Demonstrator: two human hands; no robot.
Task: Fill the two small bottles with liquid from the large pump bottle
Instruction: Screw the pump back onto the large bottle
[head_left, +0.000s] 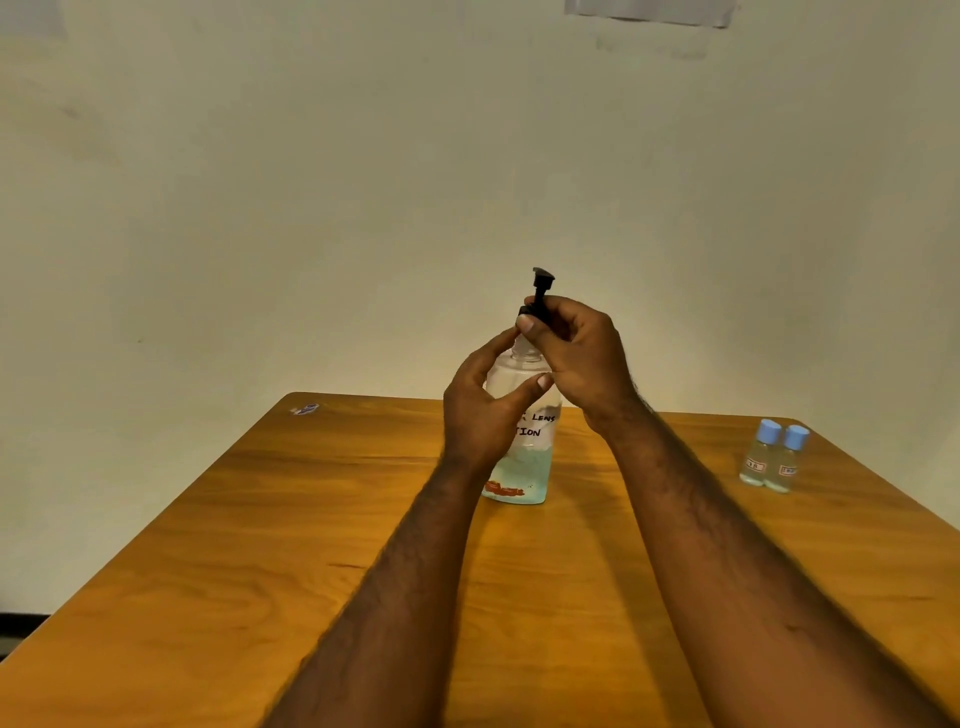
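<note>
Though filled only in its lower third, treat the large clear plastic pump bottle as light overall and bottom-heavy. Thin walls probably flex under a hard squeeze, and the smooth sides would likely turn slippery if wet. Best taken round the shoulder, gripped there now by the left hand, fingers and thumb curled about it. Pinched at its collar by the right hand: the black plastic pump, raised above the clear threaded neck and apparently unscrewed. Standing upright near the middle of the brown wooden bench, towards the far edge. Pale blue-green liquid low in the body, a white hand-lettered label partly reading "LENS" and "TION", reddish marking near the base. Well apart at the far right corner, two small clear bottles with light blue caps, touching side by side, capped and labelled. Probably very light and easily tipped, so best pinched round the body.
</note>
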